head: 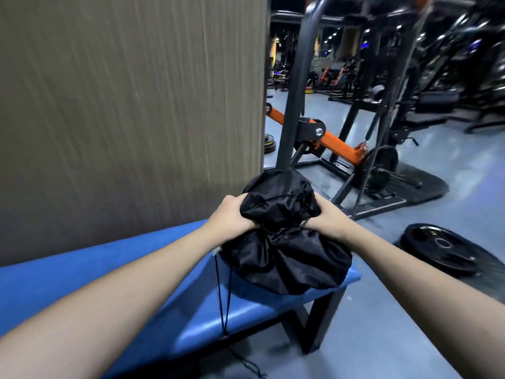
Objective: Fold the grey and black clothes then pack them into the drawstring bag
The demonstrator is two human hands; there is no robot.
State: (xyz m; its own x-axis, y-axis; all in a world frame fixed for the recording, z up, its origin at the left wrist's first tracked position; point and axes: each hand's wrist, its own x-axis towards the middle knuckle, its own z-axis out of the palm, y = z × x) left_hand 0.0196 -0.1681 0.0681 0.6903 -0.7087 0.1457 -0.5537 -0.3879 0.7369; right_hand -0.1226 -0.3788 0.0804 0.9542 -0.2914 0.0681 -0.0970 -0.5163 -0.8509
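A: Two hands are working at the centre of the frame. We are gripping the bag (284,253) from both sides: the left hand (232,214) is clenching a bunch of black fabric at the neck, and the right hand (325,221) is grasping the opposite side, its fingers curled into the cloth.

B: Why are we holding it so high up, at the neck?

A: We are judging that we are gathering the mouth to close it. The body below is bulging, full and round, so the clothes are probably inside already; we are seeing no grey or black garment outside it.

B: And where is it sitting?

A: It is resting on the right end of the bench (95,272), the blue pad crossing the lower left of the frame. The pad is taking the weight, so both hands are free to work the opening.

B: What about the cord (222,296)?

A: It is hanging loose down the left side of the bag, past the bench edge toward the floor. Neither hand is holding it, so we are thinking the pull is yet to come.

B: Anything nearby to mind?

A: A plate (442,248) is lying on the floor at the right, well apart, and a rack (293,86) is standing behind.
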